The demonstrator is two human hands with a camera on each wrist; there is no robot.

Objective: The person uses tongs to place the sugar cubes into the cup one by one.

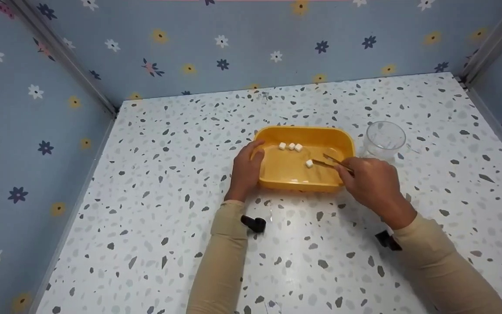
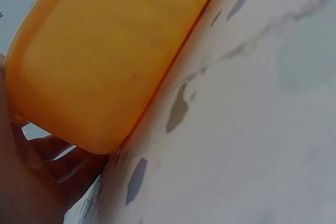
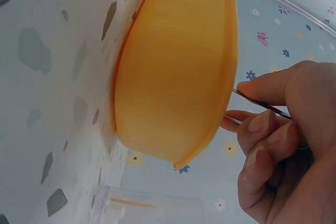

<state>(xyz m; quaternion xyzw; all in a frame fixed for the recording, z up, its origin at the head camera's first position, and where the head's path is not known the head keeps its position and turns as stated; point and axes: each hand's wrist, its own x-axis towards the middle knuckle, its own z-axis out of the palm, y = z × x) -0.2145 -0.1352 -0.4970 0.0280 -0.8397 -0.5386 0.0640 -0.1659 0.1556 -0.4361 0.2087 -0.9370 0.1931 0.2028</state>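
A yellow plastic tub (image 1: 273,168) stands on the table, with several small white cubes inside. Three of the cubes (image 1: 292,146) sit toward its far side, and one cube (image 1: 309,163) lies nearer the middle. At the tub's left end, my left hand (image 1: 245,170) holds the wall, thumb at the rim and fingers around the outside. My right hand (image 1: 373,181) pinches a pair of metal tweezers (image 1: 322,163) over the right rim. Their tips are spread apart, one right at the single cube. In the right wrist view the tub's wall (image 3: 168,77) hides the tips and cubes.
A clear cup (image 1: 384,139) stands just right of the tub, close behind my right hand. The speckled white table (image 1: 164,174) meets flower-patterned panels (image 1: 251,48) at the back and both sides. Black wrist devices (image 1: 255,224) stick out from both sleeves.
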